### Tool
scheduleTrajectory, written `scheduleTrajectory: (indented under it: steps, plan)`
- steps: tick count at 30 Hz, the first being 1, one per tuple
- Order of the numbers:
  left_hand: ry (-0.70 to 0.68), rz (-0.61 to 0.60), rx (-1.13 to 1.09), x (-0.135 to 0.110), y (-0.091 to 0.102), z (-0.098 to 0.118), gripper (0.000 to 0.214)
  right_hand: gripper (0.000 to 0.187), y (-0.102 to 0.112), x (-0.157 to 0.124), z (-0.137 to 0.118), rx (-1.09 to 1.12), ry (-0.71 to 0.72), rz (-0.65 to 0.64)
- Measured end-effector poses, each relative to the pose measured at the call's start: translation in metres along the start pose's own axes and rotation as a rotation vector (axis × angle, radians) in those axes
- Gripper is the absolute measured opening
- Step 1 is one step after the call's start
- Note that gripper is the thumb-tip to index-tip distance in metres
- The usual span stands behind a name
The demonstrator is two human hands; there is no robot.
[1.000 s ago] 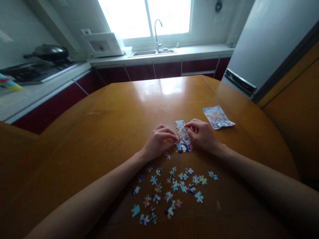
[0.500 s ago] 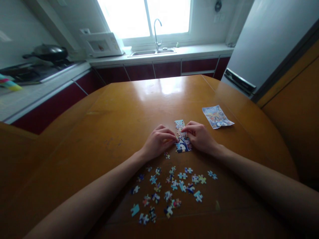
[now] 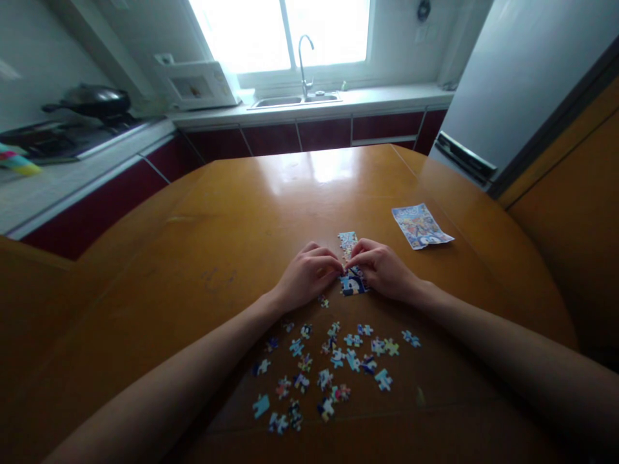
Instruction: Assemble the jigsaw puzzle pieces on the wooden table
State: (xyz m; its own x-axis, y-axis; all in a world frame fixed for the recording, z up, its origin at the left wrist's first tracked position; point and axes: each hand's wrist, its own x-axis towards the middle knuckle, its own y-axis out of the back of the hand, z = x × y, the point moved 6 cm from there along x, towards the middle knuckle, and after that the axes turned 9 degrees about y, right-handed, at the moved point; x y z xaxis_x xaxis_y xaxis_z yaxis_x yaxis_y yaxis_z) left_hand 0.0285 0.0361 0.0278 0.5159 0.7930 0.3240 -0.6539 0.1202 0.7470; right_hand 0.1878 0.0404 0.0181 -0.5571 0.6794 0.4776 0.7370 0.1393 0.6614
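A narrow strip of joined puzzle pieces (image 3: 349, 242) lies on the wooden table (image 3: 232, 219). My left hand (image 3: 307, 277) rests with curled fingers against the strip's left edge. My right hand (image 3: 382, 269) lies over its right side, fingertips pinched on the strip's middle. The two hands' fingertips nearly meet over the strip and hide its centre. Several loose puzzle pieces (image 3: 333, 367) are scattered on the table between my forearms. One single piece (image 3: 323, 301) sits just below my left hand.
A printed picture card (image 3: 420, 226) lies on the table to the right. Behind the table runs a kitchen counter with a sink and tap (image 3: 304, 71), a microwave (image 3: 198, 84) and a wok (image 3: 94, 102) on a stove. A fridge (image 3: 522, 77) stands at right.
My right hand has slid left over the strip, its fingers closing toward the left hand's fingertips. More of the strip is covered now. The left hand has hardly moved.
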Motion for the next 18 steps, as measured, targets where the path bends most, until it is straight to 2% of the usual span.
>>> scheduleTrajectory:
  steps: [10,18]
  plan:
    - [0.018,-0.020,0.017,0.0003,-0.0008,0.0029,0.014,0.031,-0.0027,-0.0009,-0.0010,-0.038,0.001,-0.044]
    - [0.067,0.069,-0.011,-0.0008,0.0027,-0.0059,0.035,0.033,-0.0016,0.0007,-0.0054,-0.050,-0.004,-0.080]
